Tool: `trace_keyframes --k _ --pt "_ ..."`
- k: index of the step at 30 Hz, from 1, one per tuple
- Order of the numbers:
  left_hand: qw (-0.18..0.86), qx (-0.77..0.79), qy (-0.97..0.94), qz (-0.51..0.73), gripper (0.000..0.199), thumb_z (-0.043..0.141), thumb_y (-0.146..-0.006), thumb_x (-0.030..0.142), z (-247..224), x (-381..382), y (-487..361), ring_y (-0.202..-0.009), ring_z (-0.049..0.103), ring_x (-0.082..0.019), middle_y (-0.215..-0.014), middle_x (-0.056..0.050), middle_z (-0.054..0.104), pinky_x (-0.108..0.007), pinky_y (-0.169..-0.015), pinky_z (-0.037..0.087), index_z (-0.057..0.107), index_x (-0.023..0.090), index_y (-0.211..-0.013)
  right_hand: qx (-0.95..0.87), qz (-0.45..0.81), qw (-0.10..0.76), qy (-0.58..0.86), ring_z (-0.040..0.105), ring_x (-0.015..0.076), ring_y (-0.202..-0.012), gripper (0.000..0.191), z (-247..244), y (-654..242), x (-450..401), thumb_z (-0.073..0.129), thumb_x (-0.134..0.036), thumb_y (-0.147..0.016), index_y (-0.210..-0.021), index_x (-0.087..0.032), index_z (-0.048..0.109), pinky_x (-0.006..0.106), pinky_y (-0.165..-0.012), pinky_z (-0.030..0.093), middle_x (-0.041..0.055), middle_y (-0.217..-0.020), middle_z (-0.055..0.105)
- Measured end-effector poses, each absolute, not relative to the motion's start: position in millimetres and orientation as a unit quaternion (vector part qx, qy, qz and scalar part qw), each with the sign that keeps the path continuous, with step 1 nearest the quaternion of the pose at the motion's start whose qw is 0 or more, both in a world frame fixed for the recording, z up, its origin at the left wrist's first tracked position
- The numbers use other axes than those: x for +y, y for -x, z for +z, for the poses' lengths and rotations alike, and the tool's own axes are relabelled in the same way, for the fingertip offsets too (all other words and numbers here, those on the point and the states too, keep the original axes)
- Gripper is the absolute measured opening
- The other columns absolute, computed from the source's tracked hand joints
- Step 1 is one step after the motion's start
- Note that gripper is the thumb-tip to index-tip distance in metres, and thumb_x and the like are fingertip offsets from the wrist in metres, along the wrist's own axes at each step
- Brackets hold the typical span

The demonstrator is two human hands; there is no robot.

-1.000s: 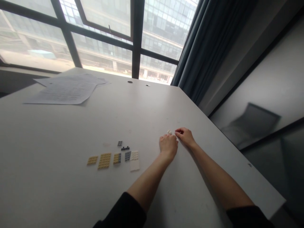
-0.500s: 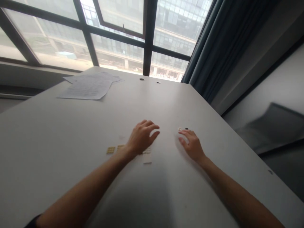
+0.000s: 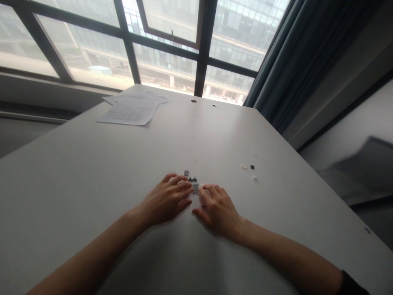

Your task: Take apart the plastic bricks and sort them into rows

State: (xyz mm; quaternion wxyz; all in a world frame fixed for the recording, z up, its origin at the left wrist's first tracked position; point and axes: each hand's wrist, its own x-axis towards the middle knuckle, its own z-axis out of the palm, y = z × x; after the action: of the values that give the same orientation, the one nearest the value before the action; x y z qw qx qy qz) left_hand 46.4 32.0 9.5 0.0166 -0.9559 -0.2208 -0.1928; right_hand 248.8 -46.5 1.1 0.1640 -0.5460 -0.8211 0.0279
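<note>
Small grey and white pieces (image 3: 195, 188) lie on the white table between my two hands. My left hand (image 3: 167, 198) rests palm down at their left, its fingertips touching or covering some of them. From the right, my right hand (image 3: 216, 207) meets the pieces with its fingertips, thumb apart from the fingers. Just beyond the left fingertips are a small dark studded piece (image 3: 186, 173) and another dark piece (image 3: 192, 179). What lies under the left palm is hidden.
On the right of the white table (image 3: 123, 155) lie a cream piece (image 3: 243, 166), a black piece (image 3: 252, 167) and a white piece (image 3: 254, 178). Printed papers (image 3: 130, 110) are at the back left, near the window. A dark curtain (image 3: 276, 69) hangs at the right.
My right hand has moved left, away from the loose pieces, to the small pieces in the middle. My left hand has come lower and nearer. The view has shifted slightly.
</note>
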Motion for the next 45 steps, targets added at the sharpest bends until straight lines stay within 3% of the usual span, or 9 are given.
trace_keyframes --k 6,12,25,33,41,45 --pt "0.041 -0.279 0.915 -0.29 0.02 0.05 -0.09 0.026 12 43 -26 -0.101 0.057 -0.022 -0.1 -0.004 0.069 -0.039 -0.09 0.039 0.067 0.022 -0.099 -0.825 0.007 0.135 0.549 0.046 0.0307 -0.109 0.061 3 -231 -45 0.049 -0.055 -0.087 -0.126 -0.009 0.051 0.045 -0.094 0.042 0.019 -0.118 0.055" --pt "0.047 -0.264 0.918 -0.293 0.017 0.052 -0.089 0.026 1 48 -15 -0.098 0.058 -0.022 -0.096 -0.004 0.07 -0.038 -0.088 0.039 0.067 0.021 -0.096 -0.827 -0.002 0.127 0.548 0.047 0.0294 -0.111 0.059 2 -237 -46 0.048 -0.054 -0.089 -0.124 -0.006 0.053 0.042 -0.097 0.043 0.0181 -0.117 0.056" --pt "0.056 -0.256 0.919 -0.294 0.018 0.05 -0.09 0.025 -1 53 -13 -0.097 0.06 -0.021 -0.096 -0.003 0.071 -0.038 -0.086 0.04 0.068 0.022 -0.094 -0.771 -0.075 0.185 0.605 0.054 0.0262 -0.11 0.041 -18 -388 -79 0.047 -0.043 -0.092 -0.121 -0.017 0.059 0.046 -0.097 0.047 0.0133 -0.116 0.06" --pt "0.063 -0.255 0.92 -0.291 0.017 0.052 -0.089 0.024 -4 53 -12 -0.096 0.059 -0.021 -0.095 -0.003 0.071 -0.037 -0.086 0.04 0.068 0.022 -0.094 -0.757 -0.076 0.204 0.617 0.055 0.0254 -0.11 0.036 -21 -415 -77 0.05 -0.039 -0.092 -0.117 -0.016 0.061 0.044 -0.096 0.048 0.0131 -0.115 0.06" --pt "0.066 -0.258 0.914 -0.307 0.015 0.052 -0.09 0.024 -4 53 -11 -0.096 0.059 -0.021 -0.093 -0.003 0.071 -0.038 -0.086 0.04 0.067 0.022 -0.092 -0.773 -0.081 0.202 0.596 0.051 0.0271 -0.115 0.039 1 -344 -87 0.05 -0.034 -0.091 -0.123 -0.012 0.055 0.046 -0.1 0.044 0.0164 -0.121 0.058" --pt "0.074 -0.274 0.908 -0.309 0.014 0.054 -0.089 0.025 -6 55 -7 -0.095 0.059 -0.021 -0.093 -0.003 0.071 -0.038 -0.087 0.04 0.067 0.022 -0.093 -0.845 -0.01 0.172 0.506 0.044 0.028 -0.124 0.059 4 -271 -86 0.051 -0.049 -0.089 -0.132 -0.009 0.047 0.043 -0.106 0.04 0.0166 -0.133 0.052"
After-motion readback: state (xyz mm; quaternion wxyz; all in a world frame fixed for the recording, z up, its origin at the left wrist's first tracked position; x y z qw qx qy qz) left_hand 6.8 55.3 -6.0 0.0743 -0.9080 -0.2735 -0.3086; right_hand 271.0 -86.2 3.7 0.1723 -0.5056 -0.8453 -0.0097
